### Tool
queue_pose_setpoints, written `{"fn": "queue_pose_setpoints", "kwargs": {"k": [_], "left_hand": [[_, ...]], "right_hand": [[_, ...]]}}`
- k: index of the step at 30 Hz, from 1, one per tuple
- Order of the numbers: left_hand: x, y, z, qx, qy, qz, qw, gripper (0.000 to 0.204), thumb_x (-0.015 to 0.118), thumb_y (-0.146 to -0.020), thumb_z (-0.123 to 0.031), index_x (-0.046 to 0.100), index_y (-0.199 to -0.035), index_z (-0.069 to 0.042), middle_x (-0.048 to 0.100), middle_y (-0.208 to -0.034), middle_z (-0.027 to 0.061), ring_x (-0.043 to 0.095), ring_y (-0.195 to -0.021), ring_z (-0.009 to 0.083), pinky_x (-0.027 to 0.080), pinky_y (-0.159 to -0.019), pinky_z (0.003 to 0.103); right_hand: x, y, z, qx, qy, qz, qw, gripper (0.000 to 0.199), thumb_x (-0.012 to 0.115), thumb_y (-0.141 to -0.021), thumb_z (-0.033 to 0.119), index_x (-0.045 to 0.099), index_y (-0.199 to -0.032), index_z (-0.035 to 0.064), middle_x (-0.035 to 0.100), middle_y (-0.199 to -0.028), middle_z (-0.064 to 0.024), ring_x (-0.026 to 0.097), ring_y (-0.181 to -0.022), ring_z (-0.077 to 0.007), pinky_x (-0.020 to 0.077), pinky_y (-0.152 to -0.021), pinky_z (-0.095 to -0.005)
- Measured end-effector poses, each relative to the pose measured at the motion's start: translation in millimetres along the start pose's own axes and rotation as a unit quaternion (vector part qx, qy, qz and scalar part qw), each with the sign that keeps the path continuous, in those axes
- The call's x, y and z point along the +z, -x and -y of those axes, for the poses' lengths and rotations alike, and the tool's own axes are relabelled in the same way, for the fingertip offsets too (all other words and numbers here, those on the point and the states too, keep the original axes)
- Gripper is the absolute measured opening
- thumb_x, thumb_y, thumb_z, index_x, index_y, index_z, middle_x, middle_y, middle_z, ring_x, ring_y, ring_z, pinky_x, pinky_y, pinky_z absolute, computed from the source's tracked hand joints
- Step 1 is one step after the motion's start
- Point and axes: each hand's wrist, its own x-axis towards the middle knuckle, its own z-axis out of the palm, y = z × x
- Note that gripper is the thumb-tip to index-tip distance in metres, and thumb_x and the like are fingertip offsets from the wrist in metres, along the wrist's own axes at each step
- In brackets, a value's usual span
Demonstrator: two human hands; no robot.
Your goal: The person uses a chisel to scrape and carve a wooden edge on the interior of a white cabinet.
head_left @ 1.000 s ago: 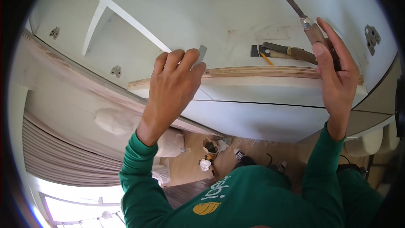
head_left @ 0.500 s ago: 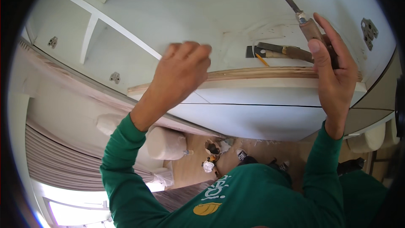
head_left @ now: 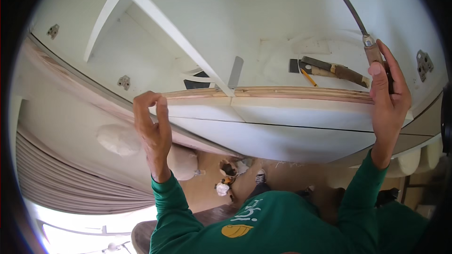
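My right hand is closed around the wooden handle of a hand tool with a long, narrow metal blade, like a file, which points away from me. That hand is by the right end of a white-faced panel with a raw plywood edge. At the panel's left end, my left hand has its bent fingers hooked over the corner. Inside the cabinet, near my right hand, lie a wooden-handled tool with a flat metal blade, a dark flat piece and a yellow pencil.
A white divider slants across the cabinet. Beside its foot are a grey flat strip and a black piece. Metal hinge plates are fixed to the sides. Below are a cream pouf, floor clutter and a curtain.
My left hand has moved left and nearer, from above the panel to its left corner. The right hand keeps its hold on the tool. The view has shifted, uncovering the grey strip and black piece.
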Motion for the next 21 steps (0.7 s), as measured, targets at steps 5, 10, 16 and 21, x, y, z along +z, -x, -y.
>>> {"fn": "queue_pose_setpoints", "kwargs": {"k": [5, 10, 16, 21], "left_hand": [[13.7, 21.0, 40.1, 0.024, 0.048, 0.04, 0.998, 0.016, 0.075, -0.106, -0.005, 0.07, -0.121, -0.003, 0.074, -0.12, 0.0165, 0.071, -0.115, 0.0344, 0.056, -0.101, 0.044], [41.7, 25.3, 42.6, 0.115, 0.197, 0.023, 0.973, 0.026, 0.077, -0.098, 0.007, 0.07, -0.121, -0.004, 0.074, -0.121, 0.0186, 0.072, -0.117, 0.0373, 0.057, -0.103, 0.047], [64.3, 28.5, 11.7, 0.243, 0.42, 0.067, 0.872, 0.025, 0.079, -0.095, 0.003, 0.068, -0.117, -0.003, 0.072, -0.115, 0.0199, 0.073, -0.111, 0.0396, 0.06, -0.101, 0.052], [86.8, 12.8, -28.8, 0.292, 0.507, 0.133, 0.8, 0.03, 0.081, -0.096, -0.003, 0.07, -0.123, -0.002, 0.072, -0.115, 0.0197, 0.073, -0.108, 0.0379, 0.06, -0.099, 0.048]], "right_hand": [[8.1, -2.7, -0.5, 0.023, 0.032, -0.048, 0.998, 0.055, 0.076, -0.111, 0.04, 0.07, -0.154, 0.0054, 0.065, -0.092, 0.0047, 0.047, -0.069, -0.0024, 0.0359, -0.061, -0.0208], [13.1, -6.8, -0.7, 0.02, 0.073, -0.081, 0.994, 0.049, 0.074, -0.112, 0.037, 0.074, -0.148, 0.0044, 0.063, -0.089, 0.0058, 0.048, -0.071, -0.002, 0.0386, -0.062, -0.0215], [54.3, 45.7, 13.8, -0.09, -0.032, -0.166, 0.981, 0.028, 0.064, -0.118, 0.027, 0.068, -0.123, -0.0005, 0.061, -0.09, 0.0036, 0.053, -0.074, -0.0035, 0.0436, -0.064, -0.0237], [106.0, 195.2, 51.2, -0.002, -0.034, -0.139, 0.99, 0.031, 0.052, -0.121, 0.023, 0.062, -0.137, -0.0022, 0.057, -0.09, 0.0023, 0.053, -0.076, -0.007, 0.0459, -0.068, -0.0265]]}}
